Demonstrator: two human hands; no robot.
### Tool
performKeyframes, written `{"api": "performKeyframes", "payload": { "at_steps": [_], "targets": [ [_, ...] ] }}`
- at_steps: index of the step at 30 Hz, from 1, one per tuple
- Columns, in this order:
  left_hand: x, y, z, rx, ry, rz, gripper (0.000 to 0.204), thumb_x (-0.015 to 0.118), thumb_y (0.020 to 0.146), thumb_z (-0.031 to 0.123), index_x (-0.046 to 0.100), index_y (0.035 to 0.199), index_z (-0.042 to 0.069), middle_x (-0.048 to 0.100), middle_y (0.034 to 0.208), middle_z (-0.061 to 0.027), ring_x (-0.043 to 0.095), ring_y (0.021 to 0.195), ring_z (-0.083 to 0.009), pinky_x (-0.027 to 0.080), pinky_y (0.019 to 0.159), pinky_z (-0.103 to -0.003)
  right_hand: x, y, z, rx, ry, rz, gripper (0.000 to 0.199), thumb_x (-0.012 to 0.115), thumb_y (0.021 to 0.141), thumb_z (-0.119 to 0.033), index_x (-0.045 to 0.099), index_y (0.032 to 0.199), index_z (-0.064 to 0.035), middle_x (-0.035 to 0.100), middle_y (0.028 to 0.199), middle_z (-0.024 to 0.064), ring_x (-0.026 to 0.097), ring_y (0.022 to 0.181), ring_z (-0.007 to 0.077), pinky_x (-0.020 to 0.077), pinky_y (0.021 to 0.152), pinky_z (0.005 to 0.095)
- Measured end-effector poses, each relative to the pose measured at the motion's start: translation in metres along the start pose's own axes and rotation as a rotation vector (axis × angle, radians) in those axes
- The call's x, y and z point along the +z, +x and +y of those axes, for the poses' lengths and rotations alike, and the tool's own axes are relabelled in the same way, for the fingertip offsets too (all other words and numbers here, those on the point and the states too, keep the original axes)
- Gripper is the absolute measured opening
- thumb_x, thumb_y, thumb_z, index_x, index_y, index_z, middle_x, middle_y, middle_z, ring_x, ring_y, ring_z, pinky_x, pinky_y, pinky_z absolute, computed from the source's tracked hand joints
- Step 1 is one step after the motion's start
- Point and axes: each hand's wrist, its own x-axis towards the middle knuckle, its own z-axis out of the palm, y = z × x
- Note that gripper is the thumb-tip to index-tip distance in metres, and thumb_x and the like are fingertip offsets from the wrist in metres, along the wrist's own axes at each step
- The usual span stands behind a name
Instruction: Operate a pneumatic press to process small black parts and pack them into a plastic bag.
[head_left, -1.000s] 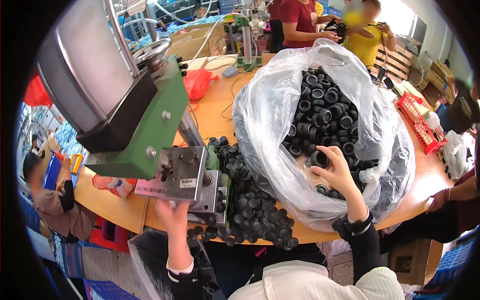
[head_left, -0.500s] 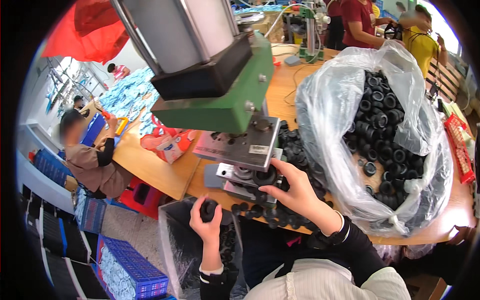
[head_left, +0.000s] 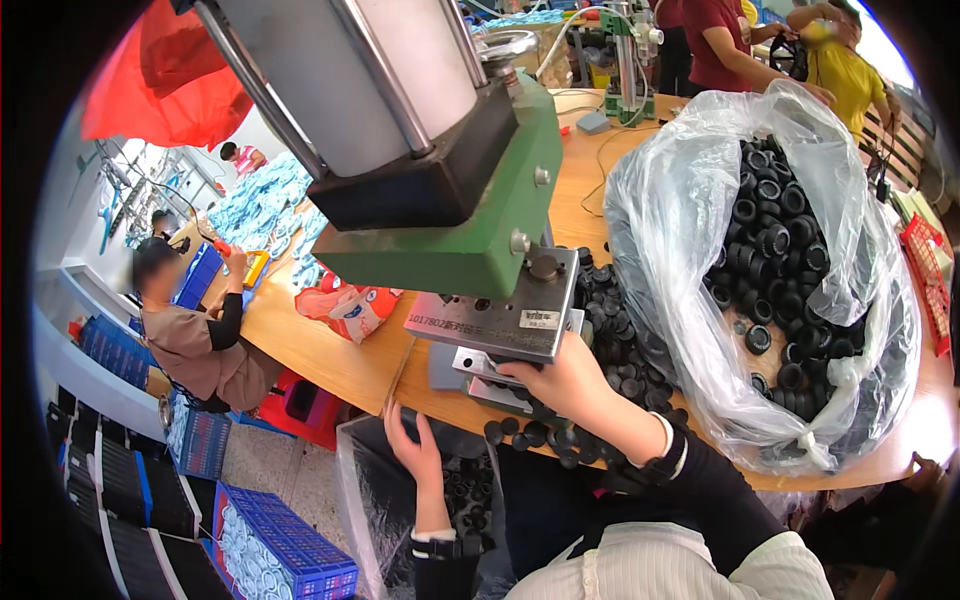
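My left hand (head_left: 417, 455) is open above a clear-lined bin (head_left: 352, 470) below the table's front edge, with its fingers spread and nothing in them. Small black round parts (head_left: 470, 490) lie in that bin. At the press, my right hand (head_left: 580, 385) reaches beneath the steel upper plate (head_left: 490, 318), beside the lower die (head_left: 480, 362). Its thumb bends inward across the die's front; the other fingers are mostly hidden, and so is whatever they grip. The green press head (head_left: 450, 240) stands over the plate.
Loose black parts (head_left: 610, 310) are heaped beside and in front of the press. At right, a large clear bag (head_left: 660, 230) holds many more. A co-worker (head_left: 190, 330) sits at left. Blue crates (head_left: 285, 540) stand on the floor. Other people (head_left: 740, 50) are at the back right.
My left hand has let go of a black round part, and its fingers have spread. The right hand has moved further under the plate; the black ring it held is now hidden. The view has shifted slightly.
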Motion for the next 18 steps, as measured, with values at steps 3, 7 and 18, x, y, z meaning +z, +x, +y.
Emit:
{"api": "performKeyframes", "payload": {
  "at_steps": [3, 7, 18],
  "targets": [
    [0.032, 0.043, 0.028, 0.173, -0.087, -0.112, 0.037, 0.059, 0.084, 0.004, 0.053, 0.120, -0.003, 0.053, 0.127, -0.0189, 0.045, 0.122, -0.0368, 0.034, 0.102, -0.043, 0.001, 0.004, -0.001, 0.002, 0.069, 0.019, 0.029, 0.075, 0.069, -0.009, 0.065, 0.095, -0.0022, 0.066, 0.087, 0.0148, 0.063, 0.081, 0.0329, 0.0499, 0.074, 0.0380],
    [0.065, 0.068, 0.023, 0.317, 0.067, -0.440, 0.035, 0.057, 0.079, -0.002, 0.056, 0.114, -0.001, 0.058, 0.117, -0.0194, 0.052, 0.114, -0.0362, 0.040, 0.093, -0.043, -0.024, -0.031, -0.009, -0.088, 0.144, -0.048, 0.074, 0.077, 0.072, -0.016, 0.039, 0.133, 0.0012, 0.042, 0.134, 0.0251, 0.046, 0.118, 0.0405, 0.0400, 0.097, 0.0393],
    [0.075, 0.050, -0.010, 0.084, -0.159, -0.560, 0.027, 0.045, 0.092, 0.006, 0.055, 0.114, -0.005, 0.057, 0.115, -0.0228, 0.050, 0.111, -0.0358, 0.034, 0.100, -0.039, -0.256, -0.206, 0.073, 0.549, -0.898, -0.032, 0.038, 0.065, 0.066, -0.009, 0.063, 0.103, -0.0032, 0.062, 0.104, 0.0126, 0.055, 0.100, 0.0335, 0.0439, 0.088, 0.0419]
  ]
}}
